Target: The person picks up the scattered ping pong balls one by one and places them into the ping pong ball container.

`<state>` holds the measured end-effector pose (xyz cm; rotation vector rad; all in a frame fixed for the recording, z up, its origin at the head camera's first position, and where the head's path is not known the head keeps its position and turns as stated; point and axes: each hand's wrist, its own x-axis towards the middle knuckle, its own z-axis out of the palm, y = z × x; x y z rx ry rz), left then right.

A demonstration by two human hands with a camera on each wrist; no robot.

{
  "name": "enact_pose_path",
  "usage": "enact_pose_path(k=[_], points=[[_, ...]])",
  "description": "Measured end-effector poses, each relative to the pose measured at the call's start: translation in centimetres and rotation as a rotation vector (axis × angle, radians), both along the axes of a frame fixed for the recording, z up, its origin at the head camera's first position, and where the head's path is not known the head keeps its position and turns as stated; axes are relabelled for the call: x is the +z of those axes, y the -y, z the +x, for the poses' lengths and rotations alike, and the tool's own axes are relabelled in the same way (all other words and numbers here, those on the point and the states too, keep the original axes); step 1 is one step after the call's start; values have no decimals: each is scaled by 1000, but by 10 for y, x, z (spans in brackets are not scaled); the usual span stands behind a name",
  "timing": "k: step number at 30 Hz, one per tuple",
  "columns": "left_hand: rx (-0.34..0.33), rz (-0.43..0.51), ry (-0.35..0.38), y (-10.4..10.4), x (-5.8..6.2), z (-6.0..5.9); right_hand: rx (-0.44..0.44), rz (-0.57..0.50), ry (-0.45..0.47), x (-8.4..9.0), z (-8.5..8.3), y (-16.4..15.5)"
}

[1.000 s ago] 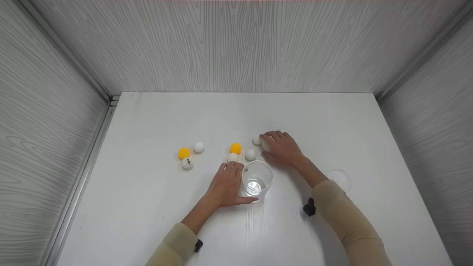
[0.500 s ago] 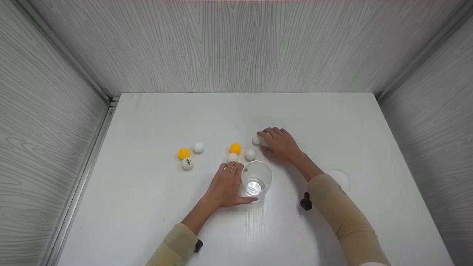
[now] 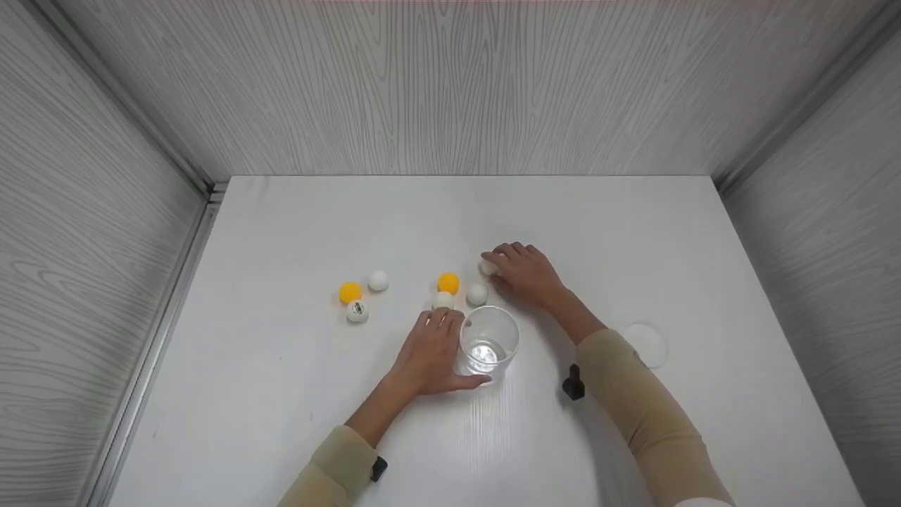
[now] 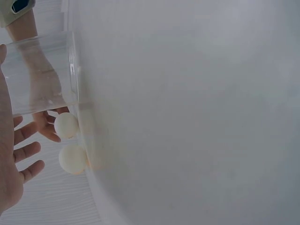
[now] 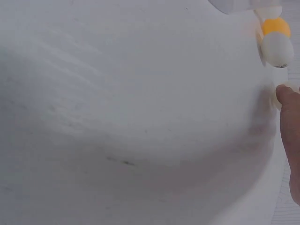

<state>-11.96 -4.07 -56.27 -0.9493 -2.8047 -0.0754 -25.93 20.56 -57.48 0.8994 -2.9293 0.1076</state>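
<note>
A clear cup stands upright on the white table. My left hand rests against its left side, thumb along the near side; in the left wrist view the fingers spread loosely past the cup. Beyond the cup, my right hand has its fingers bent over a white ping-pong ball, thumb on the near side, and partly hides it. Between the hands lie another white ball, an orange ball and a white ball beside my left fingertips.
Farther left sit an orange ball, a plain white ball and a white ball with a dark print. A clear round disc lies flat by my right sleeve. Grey wood-grain panels enclose the table.
My right hand has slid a little to the left and its fingers now cover more of the white ping-pong ball. My left hand and the cup have stayed put.
</note>
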Motion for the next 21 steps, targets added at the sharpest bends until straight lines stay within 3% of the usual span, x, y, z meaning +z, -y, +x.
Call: enact_pose_path(k=[10, 21], points=[[-6, -4, -9, 0, 1, -1, 18, 3, -46, 1, -1, -1], [-9, 11, 6, 0, 2, -1, -8, 1, -26, 2, -1, -9]])
